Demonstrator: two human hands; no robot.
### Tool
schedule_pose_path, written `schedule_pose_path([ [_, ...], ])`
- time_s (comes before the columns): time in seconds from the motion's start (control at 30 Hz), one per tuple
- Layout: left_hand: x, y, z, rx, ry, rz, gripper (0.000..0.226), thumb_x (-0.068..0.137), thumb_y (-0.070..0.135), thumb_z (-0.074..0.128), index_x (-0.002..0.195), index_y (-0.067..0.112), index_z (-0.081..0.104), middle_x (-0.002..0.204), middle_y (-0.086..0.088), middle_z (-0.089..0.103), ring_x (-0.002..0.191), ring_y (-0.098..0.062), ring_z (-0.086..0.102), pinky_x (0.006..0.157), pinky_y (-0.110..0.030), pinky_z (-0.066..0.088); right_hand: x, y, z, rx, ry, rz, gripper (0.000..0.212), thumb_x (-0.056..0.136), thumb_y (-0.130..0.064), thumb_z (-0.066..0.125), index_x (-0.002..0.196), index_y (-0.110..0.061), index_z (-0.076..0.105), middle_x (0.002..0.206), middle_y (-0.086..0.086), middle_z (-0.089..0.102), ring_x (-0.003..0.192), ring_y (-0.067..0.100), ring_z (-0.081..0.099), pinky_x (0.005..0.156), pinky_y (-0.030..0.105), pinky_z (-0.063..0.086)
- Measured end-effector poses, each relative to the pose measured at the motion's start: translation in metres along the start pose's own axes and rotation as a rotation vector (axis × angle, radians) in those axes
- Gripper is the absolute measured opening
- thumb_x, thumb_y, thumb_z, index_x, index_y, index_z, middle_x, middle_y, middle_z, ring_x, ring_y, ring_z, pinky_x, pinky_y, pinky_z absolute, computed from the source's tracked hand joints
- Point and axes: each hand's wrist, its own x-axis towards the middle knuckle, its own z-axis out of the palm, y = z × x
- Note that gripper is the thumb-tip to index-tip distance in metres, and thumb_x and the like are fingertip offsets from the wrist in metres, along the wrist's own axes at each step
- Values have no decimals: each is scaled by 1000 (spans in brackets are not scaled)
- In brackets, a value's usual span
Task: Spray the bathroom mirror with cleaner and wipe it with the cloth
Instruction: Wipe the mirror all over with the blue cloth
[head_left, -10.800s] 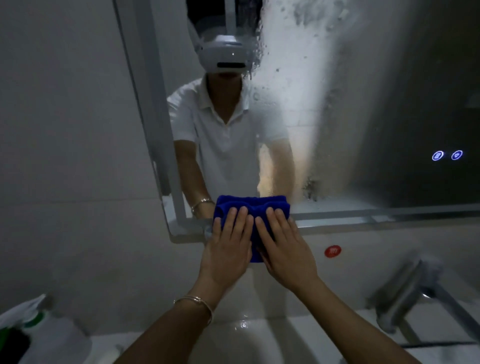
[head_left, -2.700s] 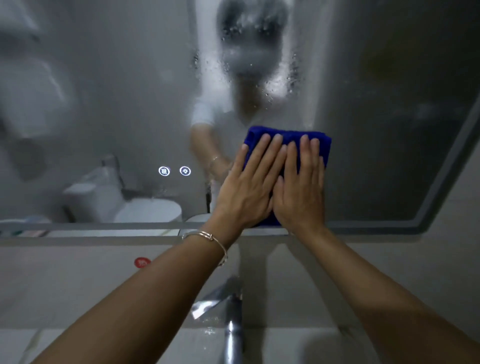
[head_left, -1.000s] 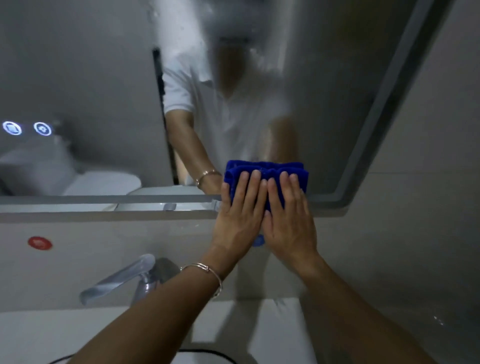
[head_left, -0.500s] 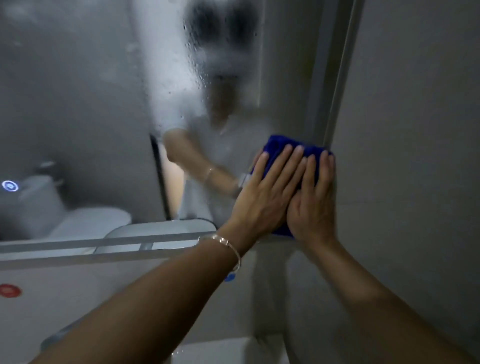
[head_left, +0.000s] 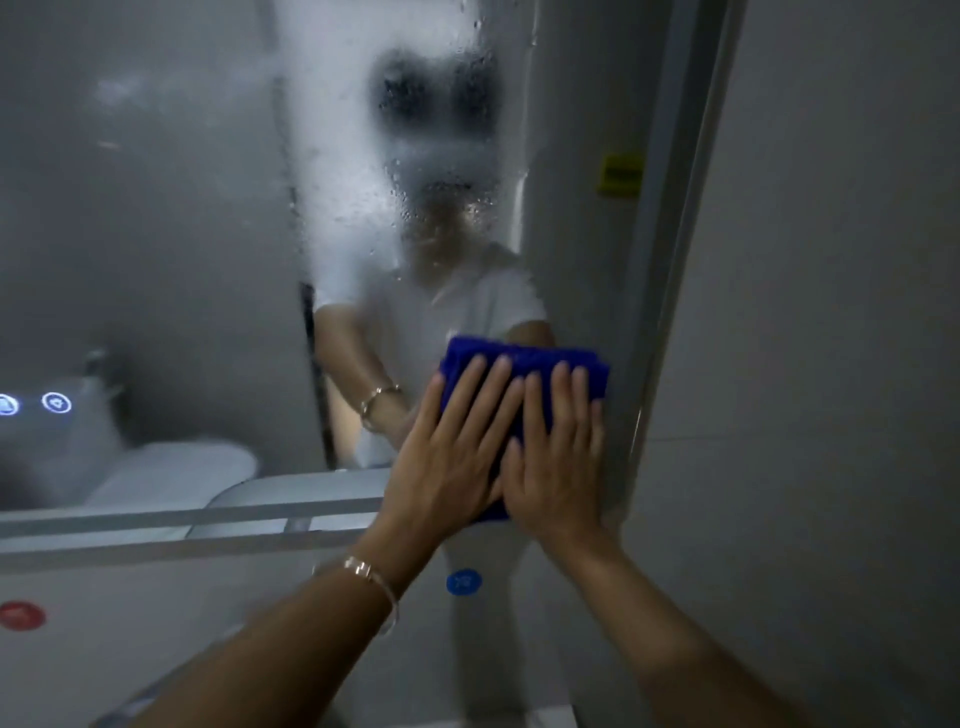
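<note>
Misted mirror (head_left: 182, 208), cloth (head_left: 524, 358) under left hand (head_left: 447, 467) and right hand (head_left: 558, 467), both flat, beside frame (head_left: 670, 260); free glass leftward

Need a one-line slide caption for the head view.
Left hand and right hand press a folded blue cloth flat against the wet, streaked mirror near its right edge.

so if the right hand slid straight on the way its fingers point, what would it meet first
Nothing solid, it seems: the right hand points up the mirror, so beyond the cloth lies only wet, fogged glass. The yellow sticker sits off to its right.
</note>
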Motion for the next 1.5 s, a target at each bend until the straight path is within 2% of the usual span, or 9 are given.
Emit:
schedule_pose_path([
  [0.13, -42, -7, 8, 60, -95, 28, 66, 97, 46, 24, 150, 9, 10, 157, -13, 2, 144, -30, 3, 117, -49, 4, -28, -22, 14, -42, -30, -10, 67, 95, -31, 30, 152, -15, -2, 160, 9, -5, 147, 25, -2, 119, 44, 4],
  [0.23, -7, -36, -11, 44, -33, 33, 65, 98, 48, 19, 149, 10, 11, 156, -12, 5, 144, -30, 6, 116, -48, 9, 20, -30, 3, 10, 27, 20, 74, 90, -31, 36, 152, -18, 0, 156, 14, 12, 147, 24, -2, 118, 43, 2],
  [0.43, 82, -101, -64, 41, 98, -65, 62, 98, 43, 24, 148, 8, 16, 155, -15, 16, 143, -31, 13, 116, -49, 11, 149, -48, -29, 64, 167, 43, 58, 91, -26, 35, 147, -12, 28, 153, 18, 28, 142, 29, 16, 116, 40, 4],
  [0.6, 26, -76, -36, 21, 68, -127, 64, 97, 41, 28, 148, 6, 8, 155, -15, 6, 143, -30, 5, 117, -47, 5, 88, -58, -7, 17, 125, -7, 60, 93, -26, 33, 150, -15, 15, 155, 17, 21, 145, 25, 8, 117, 42, 6],
  [0.7, -24, -65, -20, 57, -7, -88, 69, 94, 43, 34, 148, 6, 10, 155, -16, 6, 144, -32, 5, 117, -48, 8, 40, -66, 11, -19, 57, -81, 68, 93, -28, 34, 152, -18, 2, 159, 10, 3, 147, 22, -1, 118, 44, 6],
  [0.77, -32, -70, -20, 82, -34, -44, 68, 95, 44, 31, 149, 7, 9, 156, -15, 4, 144, -31, 3, 117, -48, 9, 33, -73, 15, -30, 44, -61, 71, 91, -29, 35, 152, -18, 1, 158, 11, 7, 147, 22, -3, 117, 45, 5],
  [1.03, 62, -164, -79, 107, 97, -41, 65, 97, 46, 21, 148, 6, 19, 154, -17, 17, 143, -32, 13, 115, -49, 16, 175, -101, -23, 37, 132, -61, 61, 90, -28, 35, 147, -9, 27, 153, 17, 27, 142, 28, 17, 115, 42, 7],
  [1.27, 61, -138, -63, 79, 156, -208, 70, 95, 50, 16, 147, 4, 13, 153, -20, 9, 143, -34, 4, 117, -49, 4, 171, -82, -29, 53, 101, -232, 57, 91, -26, 33, 146, -10, 30, 153, 16, 30, 143, 26, 18, 117, 39, 8],
  [1.5, 122, -75, -63, 45, 118, -134, 77, 92, 56, 23, 148, 4, 12, 154, -22, 10, 143, -35, 5, 115, -51, 2, 174, 8, -53, 82, 97, -220, 56, 91, -22, 32, 146, -9, 28, 153, 15, 28, 143, 24, 16, 117, 34, 4],
])
